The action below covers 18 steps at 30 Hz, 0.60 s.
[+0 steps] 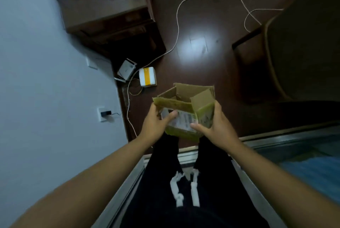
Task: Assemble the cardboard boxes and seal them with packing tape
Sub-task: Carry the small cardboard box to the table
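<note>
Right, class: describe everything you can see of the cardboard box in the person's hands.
The cardboard box is small and brown, its outside covered in yellowish tape with a white printed label on the near side. Its top flaps stand open. It is held tilted in the air above the dark floor, the left hand and right hand gripping its sides.

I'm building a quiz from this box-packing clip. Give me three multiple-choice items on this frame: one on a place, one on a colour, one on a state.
1. Where is the cardboard box?
A. flat on the floor
B. held between both hands above the lap
C. on the wooden cabinet

2. What colour is the stripe on the white box on the floor?
A. yellow-orange
B. blue
C. black

3. What state are the held box's top flaps in?
A. taped shut
C. torn off
B. open

Answers: 1 B, the left hand and right hand grip its sides; 2 A, a yellow-orange band runs down its middle; 3 B, the flaps stand up and the inside shows.
</note>
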Tool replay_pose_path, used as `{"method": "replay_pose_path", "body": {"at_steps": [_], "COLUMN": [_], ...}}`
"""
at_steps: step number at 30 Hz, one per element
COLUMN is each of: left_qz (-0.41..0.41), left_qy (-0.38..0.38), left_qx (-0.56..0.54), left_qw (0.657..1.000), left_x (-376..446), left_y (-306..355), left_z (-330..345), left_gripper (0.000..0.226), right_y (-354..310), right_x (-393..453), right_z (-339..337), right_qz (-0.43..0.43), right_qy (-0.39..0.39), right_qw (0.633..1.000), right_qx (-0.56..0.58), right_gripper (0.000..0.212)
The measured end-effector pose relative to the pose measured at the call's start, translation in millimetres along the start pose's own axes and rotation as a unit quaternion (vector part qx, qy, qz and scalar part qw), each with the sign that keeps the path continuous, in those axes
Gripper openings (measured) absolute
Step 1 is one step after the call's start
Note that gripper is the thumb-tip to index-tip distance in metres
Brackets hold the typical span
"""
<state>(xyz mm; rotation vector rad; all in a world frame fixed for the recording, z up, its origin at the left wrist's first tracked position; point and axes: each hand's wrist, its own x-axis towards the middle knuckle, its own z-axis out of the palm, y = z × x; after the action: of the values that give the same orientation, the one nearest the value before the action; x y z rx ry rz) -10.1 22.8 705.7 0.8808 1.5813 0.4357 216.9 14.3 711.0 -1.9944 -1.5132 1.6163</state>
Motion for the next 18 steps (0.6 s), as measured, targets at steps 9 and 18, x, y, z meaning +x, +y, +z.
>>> {"method": "replay_pose_path", "body": {"at_steps": [9,18], "left_qz": [0.033,0.038], "left_qy": [0.081,0.087], "left_qx": [-0.058,-0.056], "left_qw": [0.994,0.994], "left_x": [-2,19], "left_y": [67,134], "left_z": [19,48], "left_gripper": [0.035,0.051], "right_y": [4,-20], "right_x": [7,30], "right_z": [-52,-113], "right_qz": [-0.023,-0.060], "right_qy": [0.067,0.184], "right_qw": [0.991,0.965], "right_qx": [0.115,0.175], "right_gripper": [0.028,0.052]}}
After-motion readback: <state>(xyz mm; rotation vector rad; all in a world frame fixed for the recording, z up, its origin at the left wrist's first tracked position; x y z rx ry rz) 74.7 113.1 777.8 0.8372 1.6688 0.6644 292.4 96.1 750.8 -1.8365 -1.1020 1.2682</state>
